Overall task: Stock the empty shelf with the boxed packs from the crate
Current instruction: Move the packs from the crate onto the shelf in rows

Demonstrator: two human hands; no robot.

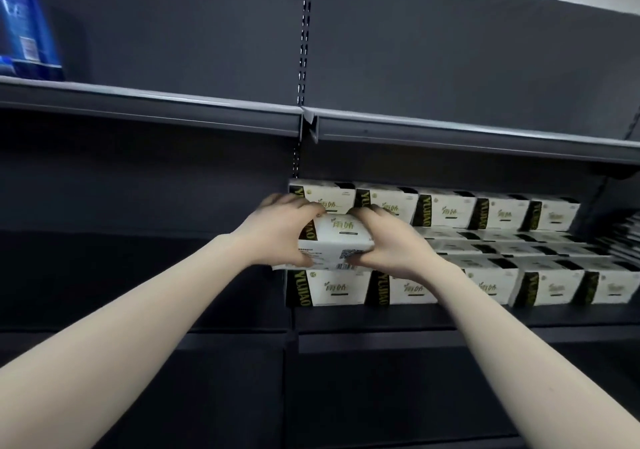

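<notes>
A white boxed pack [334, 242] with a black band and green lettering is held between both hands, tilted, in front of the stocked packs. My left hand [277, 230] grips its left end, fingers over the top and thumb underneath. My right hand [384, 240] grips its right end the same way. The pack sits just above the leftmost pack of the front row [329, 287] on the dark shelf [398, 313]. Behind it, a taller back row of packs [446, 209] runs to the right. The crate is out of view.
The upper shelf [450, 133] hangs low over the packs, its slotted upright [304, 43] in the middle. A blue package [24, 29] stands on the upper shelf at far left. The bay to the left is dark. Dark flat items [627, 240] lie at the right edge.
</notes>
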